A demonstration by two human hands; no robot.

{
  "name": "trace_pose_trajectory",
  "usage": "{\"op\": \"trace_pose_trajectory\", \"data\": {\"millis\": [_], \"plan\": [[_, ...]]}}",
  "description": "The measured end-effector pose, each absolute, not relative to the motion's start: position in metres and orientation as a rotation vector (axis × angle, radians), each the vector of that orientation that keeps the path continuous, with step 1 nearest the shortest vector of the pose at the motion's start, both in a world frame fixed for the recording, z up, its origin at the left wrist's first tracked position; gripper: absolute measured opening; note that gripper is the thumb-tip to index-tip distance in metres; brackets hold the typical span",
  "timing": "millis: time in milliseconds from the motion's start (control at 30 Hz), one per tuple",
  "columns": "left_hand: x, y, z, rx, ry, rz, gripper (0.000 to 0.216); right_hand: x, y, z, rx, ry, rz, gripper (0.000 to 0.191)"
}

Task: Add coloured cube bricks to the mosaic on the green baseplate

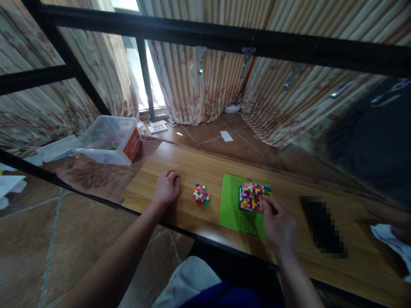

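Note:
A green baseplate (pixel 233 206) lies on the wooden table (pixel 192 164). On its far right corner stands a block of many-coloured small bricks (pixel 252 195). My right hand (pixel 278 222) rests at the block's right edge, fingers curled and touching it. What the fingertips pinch, if anything, is hidden. A small heap of loose coloured bricks (pixel 201 194) lies left of the baseplate. My left hand (pixel 167 187) sits on the table left of that heap, fingers curled in a loose fist, with nothing visible in it.
A clear plastic bin (pixel 107 139) with an orange label stands on a patterned cloth at the far left. A dark blurred object (pixel 323 226) lies right of the baseplate. White cloth (pixel 391 241) shows at the right edge. Black frame bars cross overhead.

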State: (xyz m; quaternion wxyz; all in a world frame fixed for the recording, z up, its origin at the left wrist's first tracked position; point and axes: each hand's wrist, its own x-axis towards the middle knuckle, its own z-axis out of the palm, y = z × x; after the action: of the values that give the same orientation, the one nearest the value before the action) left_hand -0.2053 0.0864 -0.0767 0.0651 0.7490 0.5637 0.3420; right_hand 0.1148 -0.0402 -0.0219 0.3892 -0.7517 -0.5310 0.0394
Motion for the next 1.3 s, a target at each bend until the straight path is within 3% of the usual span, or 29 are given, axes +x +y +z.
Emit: {"op": "trace_pose_trajectory", "data": {"millis": [1300], "plan": [[-0.205, 0.086, -0.075, 2.251, 1.738, 1.027, 0.018, 0.128, -0.014, -0.025, -1.979, -1.127, 0.227, 0.034]]}}
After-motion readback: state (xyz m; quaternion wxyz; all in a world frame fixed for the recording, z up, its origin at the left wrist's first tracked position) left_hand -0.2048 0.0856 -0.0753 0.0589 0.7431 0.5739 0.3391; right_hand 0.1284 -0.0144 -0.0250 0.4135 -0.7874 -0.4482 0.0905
